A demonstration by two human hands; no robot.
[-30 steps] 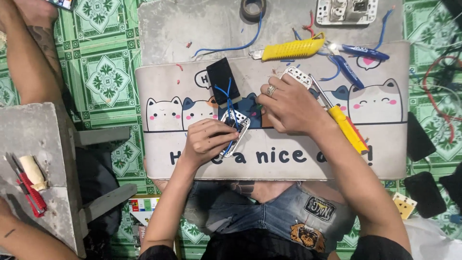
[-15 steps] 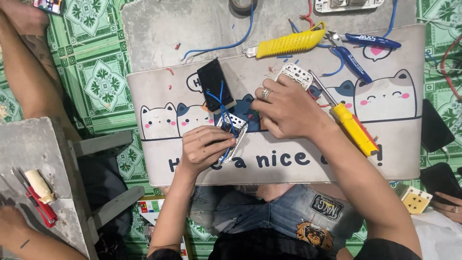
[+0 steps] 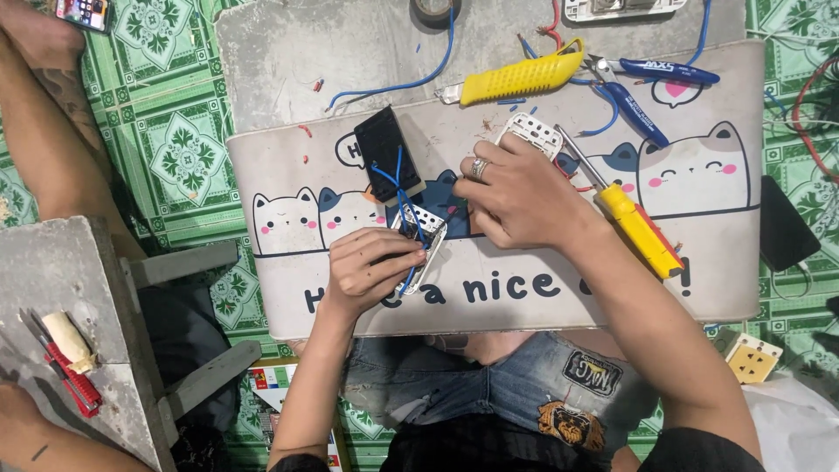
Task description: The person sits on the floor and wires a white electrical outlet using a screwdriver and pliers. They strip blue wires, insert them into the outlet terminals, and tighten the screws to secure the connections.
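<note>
Blue wires [image 3: 400, 188] run from the black switch module [image 3: 387, 155] down to the white socket part [image 3: 418, 234] on my cat-print mat [image 3: 524, 288]. My left hand [image 3: 371, 271] pinches that part; my right hand [image 3: 520, 197] curls beside it, grip hidden. A yellow screwdriver [image 3: 634, 223] lies near.

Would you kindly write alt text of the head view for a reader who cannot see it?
Seen from above, a left hand steadies a small white switch module with blue wires on a cat-print mat, the right hand beside it. A yellow-handled screwdriver lies alongside.
</note>
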